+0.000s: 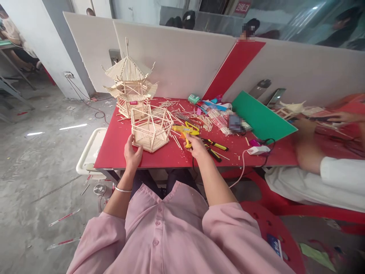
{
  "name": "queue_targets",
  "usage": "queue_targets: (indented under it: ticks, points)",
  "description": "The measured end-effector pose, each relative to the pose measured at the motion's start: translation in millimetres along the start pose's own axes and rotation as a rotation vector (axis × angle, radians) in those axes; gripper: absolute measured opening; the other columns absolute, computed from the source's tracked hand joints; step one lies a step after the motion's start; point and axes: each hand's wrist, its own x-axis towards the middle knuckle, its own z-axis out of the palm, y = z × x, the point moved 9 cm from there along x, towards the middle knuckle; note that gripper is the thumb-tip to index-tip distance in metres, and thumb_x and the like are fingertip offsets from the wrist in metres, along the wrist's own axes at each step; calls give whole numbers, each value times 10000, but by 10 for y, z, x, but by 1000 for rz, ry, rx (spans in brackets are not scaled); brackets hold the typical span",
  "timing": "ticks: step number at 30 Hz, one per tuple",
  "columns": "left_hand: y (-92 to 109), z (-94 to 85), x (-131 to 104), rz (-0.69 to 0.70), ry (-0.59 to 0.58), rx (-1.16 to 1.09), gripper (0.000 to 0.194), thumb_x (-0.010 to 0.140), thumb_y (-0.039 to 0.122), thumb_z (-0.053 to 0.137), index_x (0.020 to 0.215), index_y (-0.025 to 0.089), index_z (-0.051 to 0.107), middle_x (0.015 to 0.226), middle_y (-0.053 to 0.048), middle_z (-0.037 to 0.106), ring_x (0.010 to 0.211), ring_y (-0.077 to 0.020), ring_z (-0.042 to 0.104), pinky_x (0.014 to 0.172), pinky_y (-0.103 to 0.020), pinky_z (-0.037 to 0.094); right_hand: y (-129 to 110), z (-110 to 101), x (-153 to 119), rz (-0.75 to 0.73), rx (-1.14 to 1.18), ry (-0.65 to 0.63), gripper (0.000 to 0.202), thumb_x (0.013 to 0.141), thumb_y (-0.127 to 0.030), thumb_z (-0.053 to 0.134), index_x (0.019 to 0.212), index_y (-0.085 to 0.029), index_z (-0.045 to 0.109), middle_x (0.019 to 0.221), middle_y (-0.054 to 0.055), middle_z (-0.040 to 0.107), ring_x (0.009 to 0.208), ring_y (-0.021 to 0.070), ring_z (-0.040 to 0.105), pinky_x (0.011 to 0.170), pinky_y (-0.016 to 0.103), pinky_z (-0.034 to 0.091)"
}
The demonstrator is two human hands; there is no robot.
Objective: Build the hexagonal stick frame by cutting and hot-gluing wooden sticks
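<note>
On the red table (114, 152) stands a many-sided open frame (151, 139) made of thin wooden sticks. My left hand (132, 154) touches its left front side, with the thumb apart from the fingers. To the right of the frame, my right hand (194, 145) is closed round the handle of a yellow glue gun (185, 130), whose nozzle points left toward the frame. Behind the frame rises a tiered stick pagoda (129, 85) with a pointed roof. Yellow-and-black pliers (218, 144) lie right of my right hand.
Loose sticks (203, 121) and plastic packets are scattered behind the glue gun. A green board (259, 118) leans at the right, near a white power strip (258, 150) with cables. Beyond it another person's arms (310, 148) work at the table. White panels (171, 61) line the back.
</note>
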Motion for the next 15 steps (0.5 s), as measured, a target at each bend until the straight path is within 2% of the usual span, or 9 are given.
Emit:
queue_targets:
  ticks: [4, 7, 11, 15]
  points:
    - [5, 2, -7, 26, 2, -8, 640, 753, 225, 649, 1381, 224, 525, 1326, -111, 644, 1235, -278, 592, 1064, -420, 442, 126, 176, 85, 168, 77, -163, 270, 765, -395, 762, 830, -208, 579, 650, -41, 591, 463, 62, 500, 453, 184, 459]
    - [-7, 12, -8, 33, 3, -2, 644, 754, 226, 643, 1386, 231, 517, 1307, -107, 651, 1219, -268, 602, 1053, -405, 451, 221, 188, 64, 251, 113, -232, 205, 803, -353, 722, 857, -196, 603, 685, -26, 610, 458, 51, 481, 448, 174, 452]
    - [-1, 12, -8, 29, 3, 5, 639, 752, 224, 632, 1380, 225, 517, 1297, -108, 652, 1213, -264, 603, 1054, -406, 449, 226, 25, 53, 266, 122, -212, 199, 776, -327, 740, 851, -188, 619, 673, -17, 617, 455, 57, 485, 430, 177, 443]
    - [17, 9, -12, 20, -9, -27, 609, 744, 223, 630, 1345, 203, 543, 1280, -116, 661, 1188, -271, 617, 1039, -409, 458, 130, -252, -67, 142, 123, -102, 305, 681, -364, 821, 857, -214, 622, 663, -47, 608, 488, 60, 532, 449, 166, 451]
